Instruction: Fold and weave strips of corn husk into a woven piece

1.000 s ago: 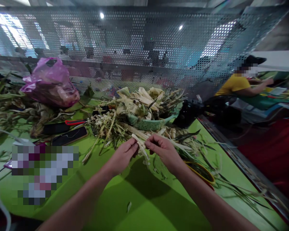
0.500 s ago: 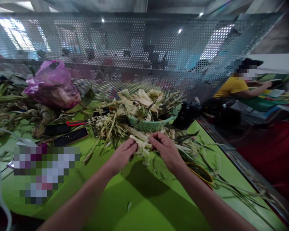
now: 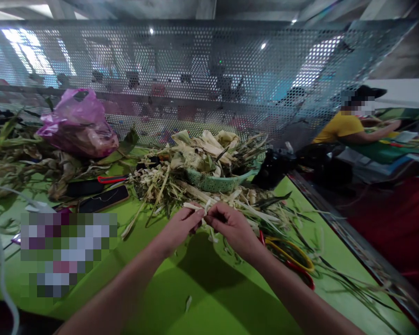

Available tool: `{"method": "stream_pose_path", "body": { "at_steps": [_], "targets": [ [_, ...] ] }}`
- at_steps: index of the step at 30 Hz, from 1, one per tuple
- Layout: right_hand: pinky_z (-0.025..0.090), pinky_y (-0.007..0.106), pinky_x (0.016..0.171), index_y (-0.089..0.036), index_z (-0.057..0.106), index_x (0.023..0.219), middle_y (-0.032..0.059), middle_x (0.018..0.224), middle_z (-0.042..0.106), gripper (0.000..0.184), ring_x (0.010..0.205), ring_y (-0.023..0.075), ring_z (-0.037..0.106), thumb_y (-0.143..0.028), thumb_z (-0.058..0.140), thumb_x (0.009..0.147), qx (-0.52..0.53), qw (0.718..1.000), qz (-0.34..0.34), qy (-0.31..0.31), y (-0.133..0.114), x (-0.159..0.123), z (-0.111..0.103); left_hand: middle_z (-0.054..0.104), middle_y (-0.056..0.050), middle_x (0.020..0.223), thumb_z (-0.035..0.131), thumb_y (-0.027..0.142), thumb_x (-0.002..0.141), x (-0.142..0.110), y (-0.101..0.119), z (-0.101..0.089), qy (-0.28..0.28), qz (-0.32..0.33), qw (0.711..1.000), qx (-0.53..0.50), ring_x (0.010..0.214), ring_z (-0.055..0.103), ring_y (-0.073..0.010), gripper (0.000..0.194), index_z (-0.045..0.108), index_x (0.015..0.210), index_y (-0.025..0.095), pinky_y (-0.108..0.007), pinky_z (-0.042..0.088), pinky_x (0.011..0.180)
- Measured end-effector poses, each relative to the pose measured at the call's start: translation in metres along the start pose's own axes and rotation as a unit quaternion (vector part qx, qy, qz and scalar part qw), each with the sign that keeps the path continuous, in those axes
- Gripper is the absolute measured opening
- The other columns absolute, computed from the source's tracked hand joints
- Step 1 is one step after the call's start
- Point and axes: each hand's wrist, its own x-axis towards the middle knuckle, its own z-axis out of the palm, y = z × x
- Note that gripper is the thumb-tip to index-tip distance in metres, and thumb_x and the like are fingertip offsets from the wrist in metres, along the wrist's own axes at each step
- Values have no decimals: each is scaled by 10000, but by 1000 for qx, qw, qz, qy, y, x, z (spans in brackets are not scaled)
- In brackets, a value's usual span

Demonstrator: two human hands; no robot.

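Note:
My left hand [image 3: 189, 219] is closed on a pale strip of plant husk [image 3: 190, 206], which sticks out past the fingers to the left. Fingertips of my right hand [image 3: 226, 222] pinch the same pale material right beside it, so the two hands nearly touch. Just beyond them is a green plastic basket [image 3: 212, 183] heaped with dry husks and leaves [image 3: 209, 149]. Cut stalks and fibres [image 3: 153, 186] lie in a loose pile around the basket. Scissors with yellow and red handles [image 3: 293, 253] rest beside my right forearm, their blades hidden under the plant scraps.
A pink plastic bag [image 3: 78, 125] stands at the back left, among more dried leaves [image 3: 7, 163]. A red-handled cutter [image 3: 111, 178] and a dark phone-like slab [image 3: 103, 199] lie at left. A perforated metal screen [image 3: 181, 93] closes the back. A person in yellow [image 3: 347, 128] sits at right.
My hands have come closer together and dropped slightly. The pale husk, earlier stretched between them, is now gathered at the fingertips and points left. More of the scissors' handles shows.

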Motion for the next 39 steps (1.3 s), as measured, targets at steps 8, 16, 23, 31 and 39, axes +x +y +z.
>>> {"method": "stream_pose_path", "body": {
  "at_steps": [8,16,23,31,39],
  "targets": [
    [311,239,564,-193,509,675,-35,619,446,189,599,122,404,-286,556,833,-47,999,-9,7,0,0,-3,427,31,675,541,504,809,0,-5,0,31,-40,996,-71,613,388,-96,344,523,825,161,-235,329,572],
    [310,244,552,-185,510,673,-39,598,449,190,571,113,404,-305,582,802,35,998,48,-5,6,4,-7,446,32,681,622,500,748,0,-1,-2,61,-45,989,-124,626,399,-92,346,543,798,167,-224,326,591],
    [373,259,652,-182,625,830,4,755,574,204,703,136,497,-381,629,788,179,981,68,-44,1,6,-4,481,12,739,543,515,806,2,-5,-4,-2,-8,999,-44,660,397,-101,355,591,823,164,-227,317,609],
    [363,246,619,-175,594,759,-23,692,539,180,645,113,469,-312,703,715,245,965,84,27,4,4,-1,556,-23,814,518,505,824,-2,-5,0,-51,-18,998,10,751,458,-141,365,633,889,166,-248,358,677],
    [354,244,645,-181,547,721,-33,677,478,121,651,114,428,-273,615,762,203,975,53,74,1,4,0,590,-39,853,500,413,856,-1,-1,-1,-136,40,987,77,892,513,-184,290,630,864,154,-280,396,799]
  ]
}}
